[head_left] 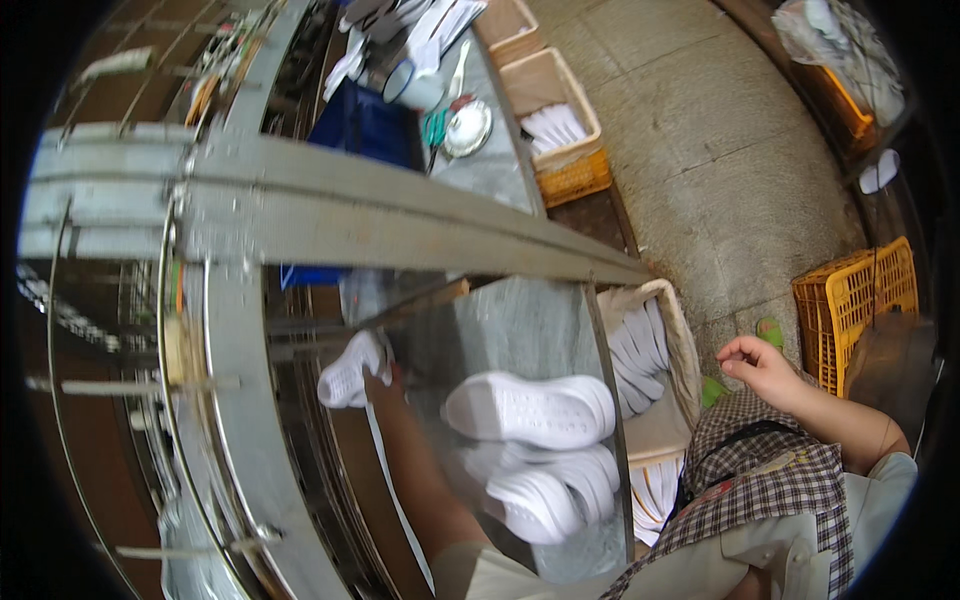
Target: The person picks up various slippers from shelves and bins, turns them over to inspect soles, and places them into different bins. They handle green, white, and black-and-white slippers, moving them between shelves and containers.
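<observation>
My left arm reaches out over the far side of the work table (530,320). At its end my left hand (382,374), blurred and mostly out of sight, grips a white shoe (347,375) with small perforations. Nearer me on the tabletop lies a white shoe sole or clog-like shoe (535,410), with several more white ones (545,495) stacked beside it, slightly blurred. Off to the right, my right hand (762,372) hangs in front of my checked apron (760,460), loosely curled, thumb apart from the fingers, with nothing in it.
A grey metal beam (400,205) crosses above the table. Along its edge stand a lined bin (680,360) of white pieces and another lined basket (560,75). Beyond the beam are scissors (435,127), a mug (415,88) and a blue bin (365,130). A yellow crate (855,300) is at right.
</observation>
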A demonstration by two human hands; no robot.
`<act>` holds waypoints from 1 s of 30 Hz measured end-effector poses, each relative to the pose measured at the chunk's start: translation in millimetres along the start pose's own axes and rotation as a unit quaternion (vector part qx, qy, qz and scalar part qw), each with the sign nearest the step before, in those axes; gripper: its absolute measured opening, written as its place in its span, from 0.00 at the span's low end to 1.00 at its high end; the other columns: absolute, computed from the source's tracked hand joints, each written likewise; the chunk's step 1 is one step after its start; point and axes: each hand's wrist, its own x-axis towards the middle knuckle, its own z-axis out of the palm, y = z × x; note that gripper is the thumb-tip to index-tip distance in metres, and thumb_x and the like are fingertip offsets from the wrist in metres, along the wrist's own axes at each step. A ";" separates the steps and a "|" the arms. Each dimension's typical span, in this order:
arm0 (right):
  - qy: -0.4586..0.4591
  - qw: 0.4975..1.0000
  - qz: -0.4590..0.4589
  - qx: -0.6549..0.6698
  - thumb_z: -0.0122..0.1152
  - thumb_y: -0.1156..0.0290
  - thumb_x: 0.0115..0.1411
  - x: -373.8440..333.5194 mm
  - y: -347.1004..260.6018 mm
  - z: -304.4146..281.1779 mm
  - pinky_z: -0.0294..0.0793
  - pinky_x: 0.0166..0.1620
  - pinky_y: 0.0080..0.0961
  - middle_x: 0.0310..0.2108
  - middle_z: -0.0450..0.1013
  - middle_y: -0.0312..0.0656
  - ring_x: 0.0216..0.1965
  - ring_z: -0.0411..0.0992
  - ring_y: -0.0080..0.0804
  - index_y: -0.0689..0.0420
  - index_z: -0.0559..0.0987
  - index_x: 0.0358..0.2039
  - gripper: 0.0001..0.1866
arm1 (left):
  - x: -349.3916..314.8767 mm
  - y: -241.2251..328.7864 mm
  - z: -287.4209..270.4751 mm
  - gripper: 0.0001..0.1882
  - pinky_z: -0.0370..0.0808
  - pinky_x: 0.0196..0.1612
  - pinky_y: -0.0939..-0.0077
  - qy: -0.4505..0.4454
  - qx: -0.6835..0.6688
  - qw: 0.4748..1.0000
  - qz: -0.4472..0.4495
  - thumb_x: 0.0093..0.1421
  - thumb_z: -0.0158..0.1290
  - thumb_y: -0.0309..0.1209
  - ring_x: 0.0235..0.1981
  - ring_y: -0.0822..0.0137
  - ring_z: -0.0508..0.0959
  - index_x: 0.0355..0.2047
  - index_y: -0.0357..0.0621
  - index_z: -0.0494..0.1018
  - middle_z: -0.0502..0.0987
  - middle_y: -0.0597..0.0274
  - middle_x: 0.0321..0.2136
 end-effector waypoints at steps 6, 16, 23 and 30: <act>0.019 1.000 0.005 0.015 0.58 0.72 0.58 -10.2 10.0 -2.9 0.70 0.36 0.18 0.28 0.71 0.35 0.31 0.70 0.20 0.61 0.73 0.40 0.10 | 7.4 6.1 -3.2 0.36 0.75 0.29 0.75 0.066 -0.079 0.995 0.007 0.53 0.56 0.52 0.33 0.63 0.70 0.55 0.45 0.59 0.65 0.55 0.42; -0.028 0.999 -0.027 0.023 0.60 0.70 0.57 4.6 12.3 -3.9 0.69 0.35 0.17 0.28 0.72 0.34 0.31 0.69 0.18 0.60 0.75 0.37 0.09 | -99.5 34.5 -47.6 0.22 0.75 0.33 0.65 0.079 0.691 0.600 0.396 0.51 0.60 0.44 0.30 0.62 0.77 0.38 0.39 0.72 0.76 0.54 0.33; -0.097 0.991 -0.088 -0.036 0.59 0.70 0.57 23.4 -1.8 -13.8 0.71 0.38 0.20 0.29 0.74 0.35 0.32 0.70 0.20 0.60 0.76 0.36 0.09 | -185.8 33.3 -56.0 0.14 0.77 0.38 0.67 -0.120 0.512 0.773 0.353 0.52 0.56 0.27 0.37 0.64 0.74 0.38 0.36 0.70 0.74 0.55 0.36; -0.175 0.965 -0.193 -0.002 0.58 0.67 0.60 44.0 -36.9 -13.4 0.71 0.47 0.24 0.40 0.73 0.40 0.44 0.72 0.26 0.60 0.68 0.50 0.20 | -391.6 30.8 13.1 0.22 0.76 0.44 0.67 -0.224 -0.279 0.893 -0.272 0.55 0.52 0.30 0.48 0.57 0.71 0.50 0.37 0.66 0.71 0.49 0.45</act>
